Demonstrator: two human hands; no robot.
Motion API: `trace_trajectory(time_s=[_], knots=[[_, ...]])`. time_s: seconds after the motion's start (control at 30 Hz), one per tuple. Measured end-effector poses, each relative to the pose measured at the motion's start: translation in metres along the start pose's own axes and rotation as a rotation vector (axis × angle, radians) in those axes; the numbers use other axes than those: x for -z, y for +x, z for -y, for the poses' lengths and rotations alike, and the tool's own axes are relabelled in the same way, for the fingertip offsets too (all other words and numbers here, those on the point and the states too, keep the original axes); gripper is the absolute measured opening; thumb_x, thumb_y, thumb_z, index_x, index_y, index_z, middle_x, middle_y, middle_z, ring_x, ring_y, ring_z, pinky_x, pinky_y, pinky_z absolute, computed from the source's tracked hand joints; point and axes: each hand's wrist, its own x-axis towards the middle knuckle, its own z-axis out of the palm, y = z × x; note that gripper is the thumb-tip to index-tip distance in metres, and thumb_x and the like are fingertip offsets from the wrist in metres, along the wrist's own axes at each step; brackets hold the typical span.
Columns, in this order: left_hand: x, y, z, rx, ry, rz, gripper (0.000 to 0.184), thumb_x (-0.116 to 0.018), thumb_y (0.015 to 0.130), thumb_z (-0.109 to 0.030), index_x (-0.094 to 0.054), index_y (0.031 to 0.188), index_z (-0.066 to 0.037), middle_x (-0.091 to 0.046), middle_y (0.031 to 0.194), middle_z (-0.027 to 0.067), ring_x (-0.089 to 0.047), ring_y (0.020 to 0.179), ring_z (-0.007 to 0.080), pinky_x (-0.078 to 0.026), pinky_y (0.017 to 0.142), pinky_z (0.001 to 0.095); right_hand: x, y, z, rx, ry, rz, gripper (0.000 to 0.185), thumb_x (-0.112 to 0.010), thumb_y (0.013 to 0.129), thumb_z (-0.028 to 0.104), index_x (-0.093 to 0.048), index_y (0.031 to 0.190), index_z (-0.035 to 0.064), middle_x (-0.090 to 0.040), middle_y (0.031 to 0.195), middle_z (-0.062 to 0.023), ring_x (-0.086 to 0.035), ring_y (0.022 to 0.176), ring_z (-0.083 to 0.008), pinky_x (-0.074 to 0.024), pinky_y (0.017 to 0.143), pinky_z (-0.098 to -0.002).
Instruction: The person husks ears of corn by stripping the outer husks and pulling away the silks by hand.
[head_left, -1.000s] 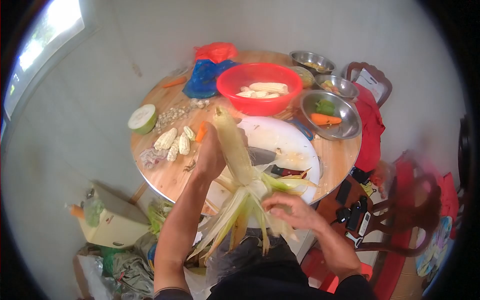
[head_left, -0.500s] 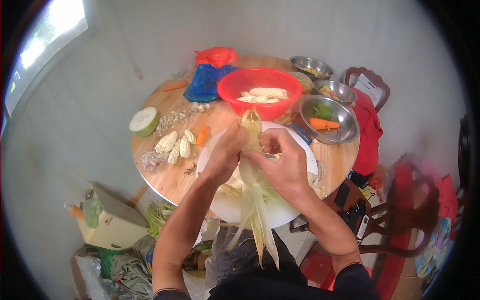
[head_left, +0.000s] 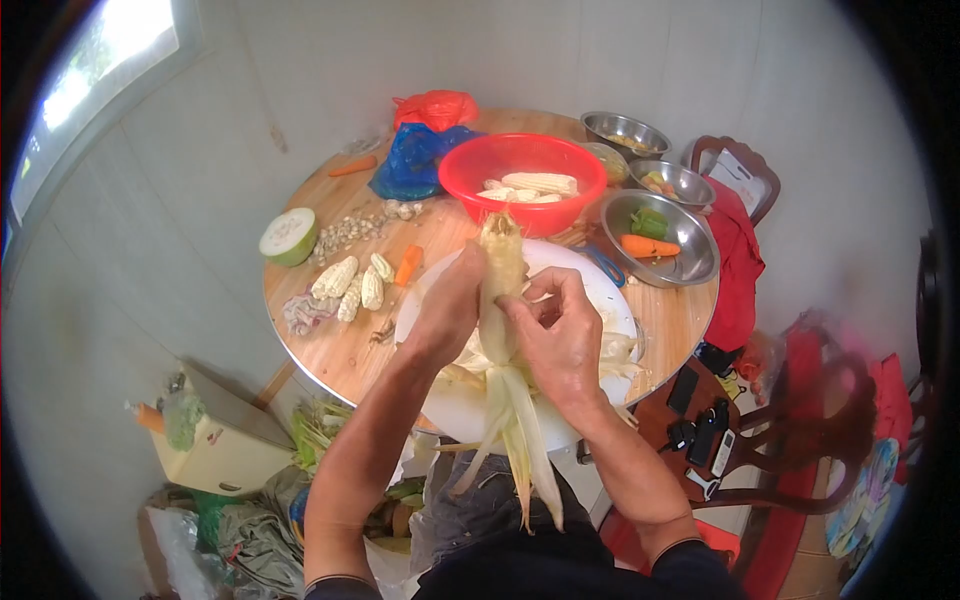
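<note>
An ear of corn (head_left: 503, 270) stands upright over the white board (head_left: 600, 300), its tip up and its pulled-down husk leaves (head_left: 520, 430) hanging below. My left hand (head_left: 450, 305) is wrapped round its left side. On the right side, my right hand (head_left: 558, 335) pinches the husk between thumb and fingers. Pale kernels show near the top of the ear. Loose husk pieces lie on the board behind and beside my hands. Beyond the ear, a red basin (head_left: 522, 150) holds several peeled cobs (head_left: 540, 183).
Short corn pieces (head_left: 347, 290), garlic (head_left: 345, 235), carrot pieces (head_left: 408, 265) and a cut gourd (head_left: 288, 237) lie at the table's left. Metal bowls (head_left: 700, 250) stand at the right, one with a carrot and green pepper. A blue bag (head_left: 410, 160) lies near the back.
My right hand has come up from below to the ear and moved down slightly along it. The ear has become more upright, and more of its husk hangs down, baring kernels.
</note>
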Motion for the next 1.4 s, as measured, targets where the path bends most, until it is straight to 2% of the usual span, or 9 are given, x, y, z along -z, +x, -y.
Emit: trace_trajectory(time_s=[0.17, 0.23, 0.4, 0.57, 0.63, 0.97, 1.03, 1.23, 1.4], knots=[[-0.004, -0.004, 0.005, -0.064, -0.159, -0.032, 0.051, -0.035, 0.111, -0.045, -0.051, 0.133, -0.002, -0.062, 0.117, 0.0090, -0.060, 0.107, 0.0163, -0.050, 0.093, 0.0319, -0.009, -0.014, 0.015, 0.121, -0.221, -0.072, 0.049, -0.086, 0.078, 0.011, -0.061, 0.120, 0.0029, -0.063, 0.103, -0.0111, -0.067, 0.081, -0.0202, -0.0542, 0.069, -0.0320], [0.002, 0.000, 0.012, -0.064, -0.096, -0.058, 0.049, -0.037, 0.111, -0.043, -0.051, 0.133, -0.002, -0.061, 0.114, 0.0076, -0.060, 0.103, 0.0150, -0.050, 0.090, 0.0316, -0.014, -0.021, 0.005, 0.304, -0.329, -0.126, 0.052, -0.086, 0.076, 0.009, -0.063, 0.122, 0.0030, -0.064, 0.104, -0.0125, -0.068, 0.085, -0.0262, -0.0550, 0.072, -0.0357], [-0.011, -0.009, 0.002, -0.137, -0.204, -0.143, 0.040, -0.042, 0.110, -0.035, -0.053, 0.130, -0.002, -0.058, 0.109, 0.0043, -0.055, 0.094, 0.0116, -0.048, 0.084, 0.0301, -0.018, -0.031, -0.011, 0.295, -0.269, -0.150, 0.043, -0.085, 0.076, 0.004, -0.065, 0.114, 0.0016, -0.065, 0.105, -0.0133, -0.068, 0.085, -0.0276, -0.0553, 0.073, -0.0360], [-0.010, -0.017, -0.007, -0.113, 0.109, -0.256, 0.033, -0.049, 0.106, -0.021, -0.050, 0.132, 0.000, -0.058, 0.115, 0.0055, -0.056, 0.104, 0.0124, -0.048, 0.091, 0.0305, -0.016, -0.034, -0.020, 0.336, -0.238, -0.038, 0.038, -0.083, 0.077, 0.008, -0.065, 0.110, 0.0026, -0.064, 0.106, -0.0139, -0.065, 0.093, -0.0334, -0.0537, 0.075, -0.0411], [-0.014, -0.022, -0.014, -0.133, 0.038, -0.220, 0.035, -0.053, 0.104, -0.019, -0.049, 0.133, 0.001, -0.058, 0.117, 0.0063, -0.056, 0.106, 0.0132, -0.048, 0.093, 0.0310, -0.020, -0.027, 0.002, 0.293, -0.120, -0.234, 0.041, -0.085, 0.076, 0.003, -0.066, 0.112, -0.0001, -0.065, 0.105, -0.0146, -0.068, 0.089, -0.0305, -0.0552, 0.078, -0.0366], [-0.006, -0.025, -0.032, -0.184, 0.086, -0.009, 0.053, -0.073, 0.090, -0.009, -0.049, 0.136, 0.004, -0.060, 0.121, 0.0085, -0.058, 0.112, 0.0149, -0.049, 0.096, 0.0326, -0.021, -0.028, 0.001, 0.284, -0.022, -0.116, 0.046, -0.081, 0.079, 0.005, -0.066, 0.123, 0.0016, -0.065, 0.111, -0.0183, -0.065, 0.102, -0.0342, -0.0527, 0.088, -0.0393], [-0.004, -0.025, -0.034, -0.165, 0.136, -0.008, 0.052, -0.073, 0.089, -0.008, -0.050, 0.135, 0.004, -0.062, 0.117, 0.0076, -0.059, 0.109, 0.0147, -0.050, 0.094, 0.0324, -0.018, -0.029, -0.002, 0.208, 0.085, -0.047, 0.033, -0.073, 0.090, 0.003, -0.067, 0.121, -0.0046, -0.067, 0.116, -0.0135, -0.065, 0.100, -0.0223, -0.0502, 0.091, -0.0316], [0.000, -0.020, -0.029, -0.156, 0.076, -0.046, 0.045, -0.074, 0.088, -0.007, -0.056, 0.128, 0.005, -0.064, 0.107, 0.0054, -0.062, 0.101, 0.0136, -0.051, 0.088, 0.0302, -0.021, -0.023, -0.048, -0.036, 0.428, 0.035, 0.034, -0.065, 0.099, 0.007, -0.063, 0.127, -0.0105, -0.065, 0.123, -0.0069, -0.061, 0.103, -0.0135, -0.0487, 0.094, -0.0282], [0.003, -0.014, -0.019, -0.139, -0.073, -0.069, 0.041, -0.074, 0.087, -0.009, -0.057, 0.123, 0.003, -0.064, 0.107, 0.0062, -0.061, 0.099, 0.0123, -0.051, 0.086, 0.0289, -0.024, -0.012, -0.018, -0.089, 0.539, -0.023, 0.025, -0.066, 0.095, 0.006, -0.071, 0.117, -0.0039, -0.069, 0.107, -0.0110, -0.064, 0.101, -0.0186, -0.0501, 0.092, -0.0297]])
